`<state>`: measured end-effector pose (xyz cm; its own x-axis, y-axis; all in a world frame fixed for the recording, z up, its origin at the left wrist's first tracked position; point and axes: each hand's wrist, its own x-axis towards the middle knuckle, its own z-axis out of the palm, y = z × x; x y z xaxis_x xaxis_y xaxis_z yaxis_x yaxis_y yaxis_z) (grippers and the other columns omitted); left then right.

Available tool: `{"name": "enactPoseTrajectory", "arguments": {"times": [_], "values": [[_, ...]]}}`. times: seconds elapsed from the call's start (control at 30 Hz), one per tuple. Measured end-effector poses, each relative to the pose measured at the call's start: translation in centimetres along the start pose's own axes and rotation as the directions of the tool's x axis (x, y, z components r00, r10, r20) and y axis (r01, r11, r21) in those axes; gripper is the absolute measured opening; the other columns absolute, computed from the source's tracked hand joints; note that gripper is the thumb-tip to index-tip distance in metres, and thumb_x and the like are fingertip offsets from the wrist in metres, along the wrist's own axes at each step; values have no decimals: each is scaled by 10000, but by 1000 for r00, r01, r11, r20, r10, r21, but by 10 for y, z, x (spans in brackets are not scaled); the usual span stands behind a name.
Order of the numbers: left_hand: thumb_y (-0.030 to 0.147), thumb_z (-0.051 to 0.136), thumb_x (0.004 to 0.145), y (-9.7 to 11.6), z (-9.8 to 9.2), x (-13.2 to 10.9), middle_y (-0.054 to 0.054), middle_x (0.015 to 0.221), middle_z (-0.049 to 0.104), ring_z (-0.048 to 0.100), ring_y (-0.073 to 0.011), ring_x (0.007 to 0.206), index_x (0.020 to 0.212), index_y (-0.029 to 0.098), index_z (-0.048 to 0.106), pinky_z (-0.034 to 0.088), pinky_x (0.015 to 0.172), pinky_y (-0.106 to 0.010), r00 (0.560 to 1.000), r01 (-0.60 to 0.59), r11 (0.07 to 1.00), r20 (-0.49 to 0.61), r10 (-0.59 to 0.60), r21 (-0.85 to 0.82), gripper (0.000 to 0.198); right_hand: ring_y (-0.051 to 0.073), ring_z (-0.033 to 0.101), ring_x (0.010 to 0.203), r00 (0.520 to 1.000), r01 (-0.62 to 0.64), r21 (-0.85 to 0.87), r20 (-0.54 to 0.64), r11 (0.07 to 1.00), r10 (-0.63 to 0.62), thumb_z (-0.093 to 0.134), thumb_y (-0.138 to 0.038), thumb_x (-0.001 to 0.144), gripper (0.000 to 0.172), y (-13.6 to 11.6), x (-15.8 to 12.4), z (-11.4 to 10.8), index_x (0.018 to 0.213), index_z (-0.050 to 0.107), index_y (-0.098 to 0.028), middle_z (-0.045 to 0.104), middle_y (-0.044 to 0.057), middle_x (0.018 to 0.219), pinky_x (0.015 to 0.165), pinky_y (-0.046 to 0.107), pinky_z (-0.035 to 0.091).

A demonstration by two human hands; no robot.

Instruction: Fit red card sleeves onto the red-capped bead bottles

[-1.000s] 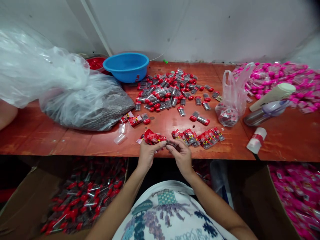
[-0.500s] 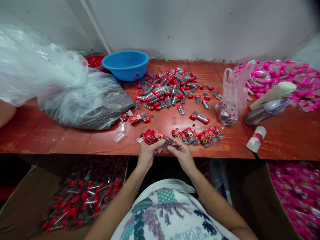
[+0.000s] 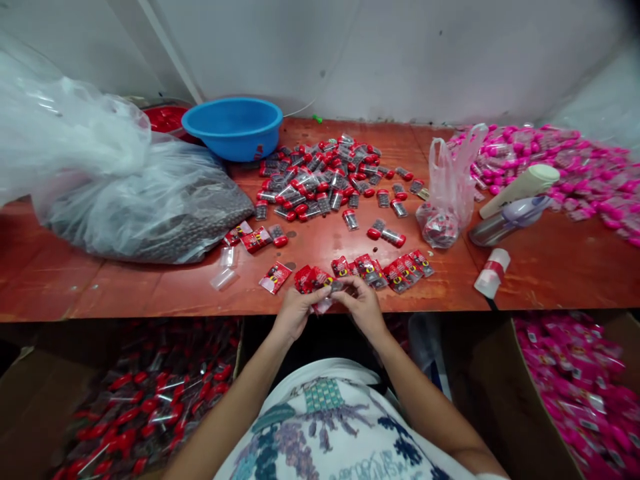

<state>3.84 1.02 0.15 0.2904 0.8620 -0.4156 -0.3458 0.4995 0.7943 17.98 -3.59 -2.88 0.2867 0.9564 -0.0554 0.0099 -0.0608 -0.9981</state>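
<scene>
Just over the table's front edge, my left hand (image 3: pixel 295 312) and my right hand (image 3: pixel 364 305) pinch a small clear container of dark balls (image 3: pixel 337 286) between thumbs and fingertips. Fingers hide much of it. Several red printed packets (image 3: pixel 304 279) lie under and beside my left hand, and one red packet (image 3: pixel 275 277) rests apart to its left. Beyond my right hand is a row of red packets with dark contents (image 3: pixel 400 272). Two clear empty tubes (image 3: pixel 225 279) lie farther left.
Behind is a heap of red-capped containers (image 3: pixel 320 177) with a blue basin (image 3: pixel 235 130). A plastic sack of dark balls (image 3: pixel 165 213) stands left. At right are a small plastic bag (image 3: pixel 445 200), a bottle (image 3: pixel 505 220), a roll (image 3: pixel 493 273) and pink containers (image 3: pixel 560 170). Boxes (image 3: pixel 520 380) sit below.
The view has swung right, so the table's things sit farther left. One red packet now lies separate on the left of the others. Both hands still grip the small container.
</scene>
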Motion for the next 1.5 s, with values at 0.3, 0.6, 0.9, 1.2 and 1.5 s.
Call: {"name": "enactPoseTrajectory", "arguments": {"times": [0.3,0.6,0.9,1.2,1.5], "values": [[110,835,492,2,-7,7,-48,738,719,674,-170,634,792,115,676,562,647,-297,974,-25,986,-226,-14,-166,339,218,583,884,956,132,-537,-152,833,-250,633,-368,796,391,-12,6,-20,1168,621,-248,574,86,1085,788,345,468],[136,843,498,17,-12,9,-54,758,736,689,-173,669,811,119,708,550,673,-271,966,-161,981,-222,133,-112,340,192,654,944,908,406,-406,282,819,-311,474,-112,853,424,-30,26,33,1215,591,-299,700,22,1073,838,310,495],[140,858,474,31,-22,19,-35,660,709,660,-155,565,736,106,691,552,569,-266,948,-133,961,-314,52,-241,313,158,655,932,876,461,-733,467,500,-122,457,-299,941,274,-56,91,20,1175,598,-317,708,4,1057,788,241,478],[126,799,616,36,-29,24,-27,642,689,621,-126,499,708,111,657,534,493,-249,918,-86,897,-385,-98,-434,169,288,620,918,980,181,-953,196,243,39,505,-218,886,332,-47,173,-6,1197,579,-129,632,193,1016,775,375,427],[94,656,785,41,-33,26,-45,685,685,593,-89,465,754,113,615,483,423,-183,922,0,827,-321,-219,-562,55,171,581,867,935,348,-421,220,838,-278,531,-244,856,286,-48,76,17,1095,686,-224,575,51,967,741,270,469]]}}
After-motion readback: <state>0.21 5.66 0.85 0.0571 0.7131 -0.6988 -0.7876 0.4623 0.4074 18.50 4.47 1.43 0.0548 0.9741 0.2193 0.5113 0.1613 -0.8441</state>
